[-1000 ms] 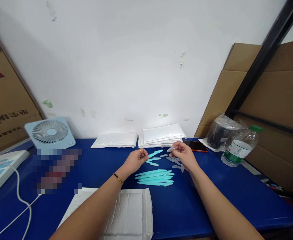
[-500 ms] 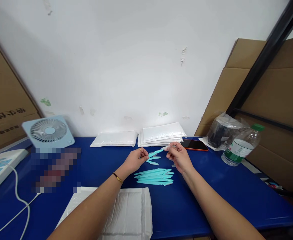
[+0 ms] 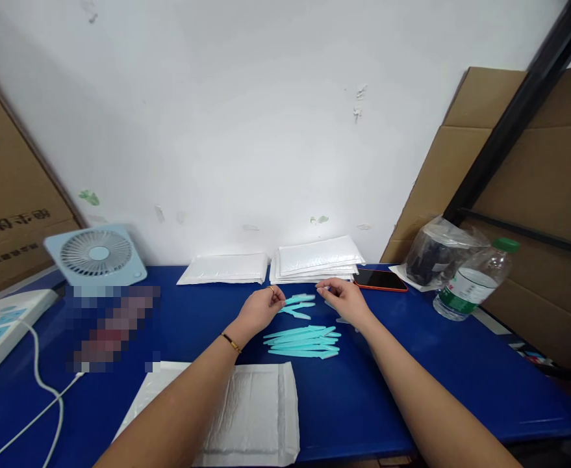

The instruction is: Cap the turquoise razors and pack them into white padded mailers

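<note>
My left hand (image 3: 262,309) is closed in a pinch on the handle end of a turquoise eyebrow razor (image 3: 301,298), low over the table. Other razors (image 3: 298,312) of the same kind fan out right beside those fingers. My right hand (image 3: 346,300) is pinched too, apart from the razors, with a small pale bit at its fingertips that looks like a clear blade cap (image 3: 319,289). Under that hand lie clear caps (image 3: 342,320), partly hidden. Nearer to me, several turquoise razors (image 3: 302,342) form a loose row, blade ends to the right.
White padded mailers (image 3: 317,257) are stacked by the wall, with another pile (image 3: 223,268) to their left. One mailer (image 3: 251,416) lies under my left forearm. A phone (image 3: 380,280), a bagged dark object (image 3: 429,257) and a bottle (image 3: 475,286) stand right; a fan (image 3: 95,253) and power strip (image 3: 10,331) left.
My hands have drawn apart from the razor they both held. The razor in my left hand has come down beside the fanned ones, and my right hand no longer touches it.
</note>
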The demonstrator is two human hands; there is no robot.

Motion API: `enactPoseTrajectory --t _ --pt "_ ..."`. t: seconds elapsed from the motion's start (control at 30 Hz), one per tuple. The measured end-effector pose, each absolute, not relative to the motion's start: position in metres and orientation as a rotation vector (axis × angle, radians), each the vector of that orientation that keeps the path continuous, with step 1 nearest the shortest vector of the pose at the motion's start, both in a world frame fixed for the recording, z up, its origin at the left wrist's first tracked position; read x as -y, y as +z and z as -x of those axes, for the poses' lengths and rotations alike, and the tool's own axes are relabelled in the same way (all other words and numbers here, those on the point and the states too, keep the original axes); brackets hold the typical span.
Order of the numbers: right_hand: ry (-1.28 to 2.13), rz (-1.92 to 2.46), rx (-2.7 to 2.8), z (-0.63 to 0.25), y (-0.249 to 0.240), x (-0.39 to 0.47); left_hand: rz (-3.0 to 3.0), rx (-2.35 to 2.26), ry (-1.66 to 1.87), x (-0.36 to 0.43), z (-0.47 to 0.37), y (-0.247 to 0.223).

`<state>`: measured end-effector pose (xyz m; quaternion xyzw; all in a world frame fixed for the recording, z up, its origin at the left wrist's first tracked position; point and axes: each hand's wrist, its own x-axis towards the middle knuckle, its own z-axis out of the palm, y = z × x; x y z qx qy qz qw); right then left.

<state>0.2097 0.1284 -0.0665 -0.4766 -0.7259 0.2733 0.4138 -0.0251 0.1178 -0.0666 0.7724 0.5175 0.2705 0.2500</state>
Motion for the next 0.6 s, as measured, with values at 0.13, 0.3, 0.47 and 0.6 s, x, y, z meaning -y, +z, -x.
enactPoseTrajectory --t 0.13,0.3,0.47,0.6 --pt "0.302 1.160 2.305 -0.206 -0.065 -0.145 -2.260 -1.606 0.621 -0.117 0.029 -0.068" --pt "0.290 1.229 2.491 -0.190 -0.065 -0.158 -2.382 -1.560 0.566 -0.115 0.027 -0.070" --pt "0.371 1.438 2.471 -0.200 -0.060 -0.164 -2.378 -1.588 0.526 -0.118 0.025 -0.071" --pt "0.371 1.476 2.375 -0.225 -0.050 -0.161 -2.359 -1.589 0.609 -0.120 0.025 -0.075"
